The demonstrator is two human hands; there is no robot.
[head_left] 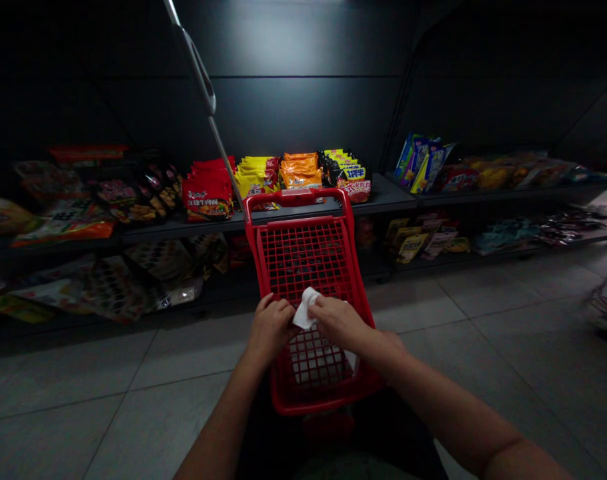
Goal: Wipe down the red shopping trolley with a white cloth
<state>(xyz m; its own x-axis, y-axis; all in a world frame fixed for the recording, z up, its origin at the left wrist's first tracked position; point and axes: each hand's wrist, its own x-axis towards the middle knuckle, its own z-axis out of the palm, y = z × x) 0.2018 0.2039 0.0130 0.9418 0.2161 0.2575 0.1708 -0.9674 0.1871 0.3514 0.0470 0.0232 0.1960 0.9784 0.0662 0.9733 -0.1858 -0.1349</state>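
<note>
I stood with my left hand (271,327) curled closed and my right hand (338,323) pinching a crumpled white tissue (306,310) between its fingers. The tissue stuck up between my two hands, and my left fingers sat against it, though I could not tell whether they gripped it too. Both hands were over the middle of a red wire-mesh shopping basket (296,198), whose long grey handle (198,73) rose past the far rim toward the upper left. A soft sheet like that called for a tight pinch on its gathered part, with my wrists low and my hands close together, so that no loose corner could catch or slip through the mesh.

The basket's red rim hemmed my hands in on both sides, with my right hand nearer its edge. Above the mesh I had open room, and the tile floor (68,380) spread wide on either side. Ahead, the dark shelves (383,193) carried red, yellow and orange packets of instant noodles (256,177), well beyond the far rim. Blue snack packets (418,163) stood further right, and something wiry and blurred (606,300) sat at the right edge of my view
</note>
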